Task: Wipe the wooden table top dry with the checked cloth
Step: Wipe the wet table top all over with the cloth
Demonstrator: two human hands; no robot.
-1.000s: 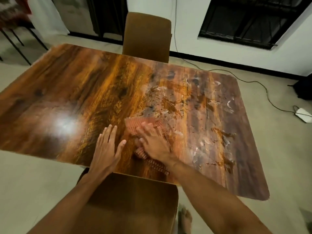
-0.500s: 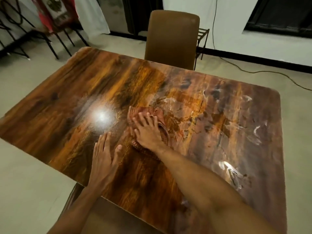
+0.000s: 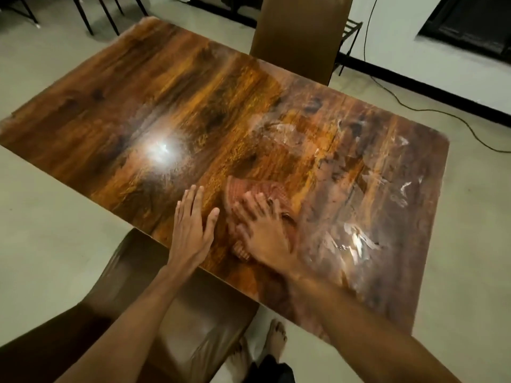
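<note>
The wooden table top (image 3: 116, 106) fills the middle of the view, glossy, with a lamp glare on its left half. Wet smears and streaks (image 3: 356, 241) cover its right half. The red checked cloth (image 3: 257, 189) lies bunched near the front edge. My right hand (image 3: 265, 230) presses flat on top of it, fingers spread, blurred by motion. My left hand (image 3: 193, 225) rests palm down on the bare wood just left of the cloth, holding nothing.
A brown chair (image 3: 298, 34) stands at the table's far side. Another brown chair seat (image 3: 177, 313) sits right below the front edge. A black cable (image 3: 409, 106) runs over the floor at right. My bare feet (image 3: 265, 344) show under the table edge.
My right hand has slid the cloth back toward the front edge after a push farther out. The left hand stays flat on the wood. The view has shifted.
</note>
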